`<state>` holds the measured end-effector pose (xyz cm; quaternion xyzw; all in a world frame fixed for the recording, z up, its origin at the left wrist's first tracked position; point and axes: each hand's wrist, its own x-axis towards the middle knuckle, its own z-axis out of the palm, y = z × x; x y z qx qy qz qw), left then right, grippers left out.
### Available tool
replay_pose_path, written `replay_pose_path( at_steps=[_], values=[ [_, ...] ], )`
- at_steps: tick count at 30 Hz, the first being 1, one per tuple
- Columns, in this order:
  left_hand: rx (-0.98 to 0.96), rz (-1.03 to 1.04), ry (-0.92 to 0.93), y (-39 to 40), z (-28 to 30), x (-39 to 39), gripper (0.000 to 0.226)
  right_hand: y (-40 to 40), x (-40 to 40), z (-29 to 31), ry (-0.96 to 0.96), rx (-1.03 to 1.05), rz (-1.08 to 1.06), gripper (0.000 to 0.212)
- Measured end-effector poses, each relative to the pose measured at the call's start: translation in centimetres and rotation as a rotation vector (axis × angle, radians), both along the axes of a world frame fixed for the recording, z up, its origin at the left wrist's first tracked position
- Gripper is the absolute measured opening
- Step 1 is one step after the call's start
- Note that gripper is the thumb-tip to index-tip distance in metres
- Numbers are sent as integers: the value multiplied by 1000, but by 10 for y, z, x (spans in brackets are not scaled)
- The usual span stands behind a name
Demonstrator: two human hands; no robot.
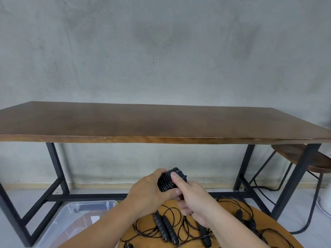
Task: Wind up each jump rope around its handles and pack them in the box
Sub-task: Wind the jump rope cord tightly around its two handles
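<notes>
Bare grey concrete wall (pixel 161 51) fills most of the view, with a long dark-brown wooden tabletop on black metal legs (pixel 161 122) running across it. That table is my landmark for everything else.

In front of the table, below its near edge and about centre, both hands hold one black jump rope bundle with the cord coiled around its paired handles (pixel 165 181). The left hand (pixel 148 194) is wrapped around the bundle from the left, fingers curled over the coils, probably to keep the turns from springing loose. The right hand (pixel 192 199) grips from the right, thumb pressed flat on top of the windings and fingers curled underneath. It looks like it's pinning the last bit of cord, though I can't see the cord end itself. My guess is this one is nearly wound and about ready to pack.

Closer to the camera than the table, right under the hands, is a round tan wooden surface (pixel 279 235) with the remaining loose black jump ropes with ribbed handles (pixel 165 228) sprawled in a tangle, so there's more winding to do. They sit within easy reach, which makes sense.

Beneath the table's left half, on the floor, sits a clear plastic storage box (pixel 71 217), open-topped. I can't make out what's in it. It's close to the left hand, so that's the handy side for dropping bundles in.

Under the table's right end there's a round dark wooden stool on thin black legs (pixel 302 158).
</notes>
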<state>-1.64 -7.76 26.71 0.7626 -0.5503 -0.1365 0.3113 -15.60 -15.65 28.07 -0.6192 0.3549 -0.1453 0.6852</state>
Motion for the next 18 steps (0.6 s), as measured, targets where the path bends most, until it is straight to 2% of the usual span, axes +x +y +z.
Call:
replay_pose_path(
  at_steps=[8, 14, 18],
  values=[
    [-32, -12, 88, -1, -5, -2, 37, -6, -8, 3, 4, 10, 31, 50],
    [-7, 12, 178, -2, -4, -3, 38, -11, -29, 5, 12, -152, 66, 20],
    [-2, 38, 234, -4, 1, -4, 35, -13, -38, 6, 63, -372, 55, 31]
  ],
)
